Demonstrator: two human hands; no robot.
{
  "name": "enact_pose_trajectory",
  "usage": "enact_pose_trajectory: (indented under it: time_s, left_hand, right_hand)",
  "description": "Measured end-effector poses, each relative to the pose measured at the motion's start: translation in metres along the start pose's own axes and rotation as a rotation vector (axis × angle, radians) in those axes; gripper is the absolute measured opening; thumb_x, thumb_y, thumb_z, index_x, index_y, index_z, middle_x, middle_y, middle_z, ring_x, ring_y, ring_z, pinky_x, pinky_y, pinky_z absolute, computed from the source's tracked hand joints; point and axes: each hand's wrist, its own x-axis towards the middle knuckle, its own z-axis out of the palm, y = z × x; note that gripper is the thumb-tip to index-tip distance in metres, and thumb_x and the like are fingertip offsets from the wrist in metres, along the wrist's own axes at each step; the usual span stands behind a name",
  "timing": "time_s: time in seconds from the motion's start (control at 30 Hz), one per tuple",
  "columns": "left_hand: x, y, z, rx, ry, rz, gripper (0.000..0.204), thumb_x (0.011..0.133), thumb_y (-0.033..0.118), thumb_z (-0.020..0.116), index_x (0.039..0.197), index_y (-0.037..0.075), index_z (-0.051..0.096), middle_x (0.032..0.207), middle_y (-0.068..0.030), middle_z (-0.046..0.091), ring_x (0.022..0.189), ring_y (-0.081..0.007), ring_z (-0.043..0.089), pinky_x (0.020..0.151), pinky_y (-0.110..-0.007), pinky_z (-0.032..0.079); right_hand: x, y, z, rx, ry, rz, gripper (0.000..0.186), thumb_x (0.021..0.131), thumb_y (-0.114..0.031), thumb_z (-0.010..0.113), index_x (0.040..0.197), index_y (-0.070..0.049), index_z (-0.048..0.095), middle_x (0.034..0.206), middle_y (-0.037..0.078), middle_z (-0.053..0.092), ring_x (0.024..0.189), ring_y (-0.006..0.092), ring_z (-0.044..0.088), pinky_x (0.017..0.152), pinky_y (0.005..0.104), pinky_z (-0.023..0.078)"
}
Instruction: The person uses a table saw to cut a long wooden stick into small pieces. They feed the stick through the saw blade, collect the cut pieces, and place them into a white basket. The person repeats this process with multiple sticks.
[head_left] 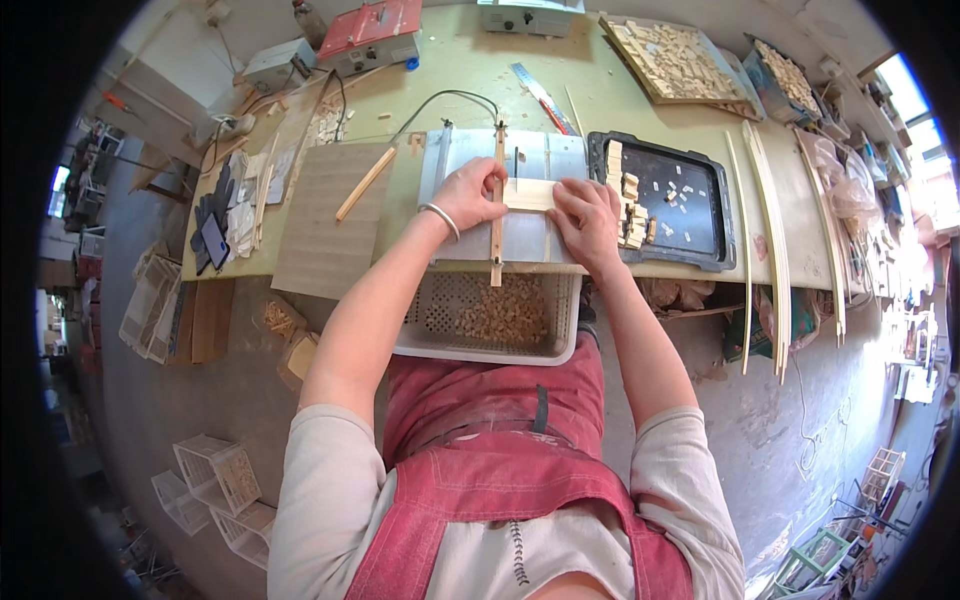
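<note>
Head view: over the metal plate (pixel 530 242), the left hand (pixel 470 197) pinches the wooden bar (pixel 497 245) beside the pale wood strips (pixel 530 195), whose other end the right hand (pixel 590 222) grips, apparently keeping them square on the plate. Right of the plate sits the black tray (pixel 705 235), below its near edge the white basket (pixel 480 355), both seemingly for easy reach.

Strips (pixel 530 194) look matt wood, the plate (pixel 522 240) smooth metal — the tray (pixel 708 212) glossy plastic.
</note>
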Motion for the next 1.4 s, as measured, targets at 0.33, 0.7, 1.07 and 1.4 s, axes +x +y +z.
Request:
enact_pose_trajectory:
  time_s: [0.33,0.7,1.07,1.4]
  left_hand:
    - [0.023,-0.008,-0.004,0.041,-0.024,-0.018,0.048,0.072,0.017,0.088,0.113,0.006,0.066,0.092,-0.0016,0.056,0.08,-0.013,0.055,0.075,-0.028,0.053]
    - [-0.02,0.014,-0.009,0.371,-0.189,0.041,0.048,0.073,0.038,0.086,0.109,0.014,0.064,0.112,-0.0126,0.058,0.097,-0.0287,0.062,0.091,-0.04,0.054]
    - [-0.041,0.014,-0.005,-0.019,-0.238,-0.052,0.03,0.087,0.025,0.08,0.107,0.004,0.07,0.099,-0.007,0.059,0.091,-0.0175,0.06,0.086,-0.032,0.054]
    - [-0.044,0.016,0.0,0.195,-0.148,0.026,0.055,0.074,0.033,0.085,0.117,0.011,0.06,0.113,-0.0116,0.067,0.106,-0.0278,0.07,0.092,-0.042,0.057]
  right_hand:
    - [0.019,0.004,0.003,-0.039,0.018,-0.012,0.034,0.09,-0.025,0.08,0.12,-0.01,0.078,0.131,0.007,0.07,0.127,0.0288,0.058,0.119,0.0462,0.032]
    - [-0.008,0.0,-0.003,-0.019,0.001,0.027,0.035,0.09,-0.028,0.078,0.122,-0.012,0.077,0.132,0.007,0.068,0.129,0.0284,0.056,0.122,0.0503,0.027]
    - [-0.06,-0.033,-0.02,0.003,-0.062,-0.007,0.034,0.091,-0.027,0.078,0.122,-0.014,0.077,0.136,0.006,0.066,0.135,0.027,0.054,0.122,0.054,0.026]
    - [-0.037,-0.036,-0.005,0.003,-0.044,-0.021,0.032,0.089,-0.025,0.079,0.118,-0.011,0.077,0.133,0.006,0.067,0.131,0.0264,0.055,0.121,0.053,0.028]
